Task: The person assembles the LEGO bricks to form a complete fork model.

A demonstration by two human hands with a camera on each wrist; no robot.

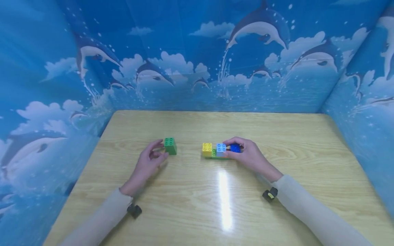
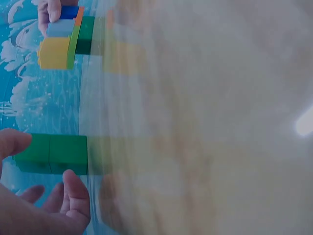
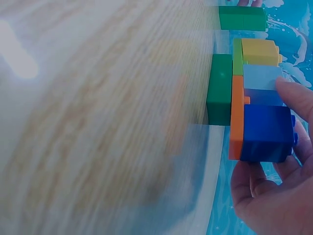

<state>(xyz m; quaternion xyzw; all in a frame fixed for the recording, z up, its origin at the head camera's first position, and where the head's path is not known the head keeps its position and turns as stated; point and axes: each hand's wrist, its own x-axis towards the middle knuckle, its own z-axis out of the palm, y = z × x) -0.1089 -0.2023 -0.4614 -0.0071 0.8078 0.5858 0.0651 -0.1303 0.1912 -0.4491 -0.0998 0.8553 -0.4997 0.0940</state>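
My left hand [image 1: 148, 163] is beside a stack of two green bricks [image 1: 170, 146] standing on the table, thumb and fingers parted around its near side. In the left wrist view, fingertips [image 2: 74, 188] overlap the stack's edge. My right hand [image 1: 250, 155] pinches the light blue brick [image 1: 220, 149] on a brick build, thumb at its front. That build has a dark green brick [image 3: 220, 89] at the bottom, lime [image 3: 237, 57] and orange [image 3: 236, 117] plates above, then a yellow brick [image 3: 259, 52], the light blue one and a dark blue brick [image 3: 266, 133]. My other right fingers curl by the dark blue brick.
The wood-patterned table [image 1: 184, 198] bears a bright light reflection. Blue dolphin-print cloth [image 1: 191, 61] walls in its back and sides. Small dark devices sit at the left [image 1: 134, 210] and right [image 1: 270, 194] cuffs.
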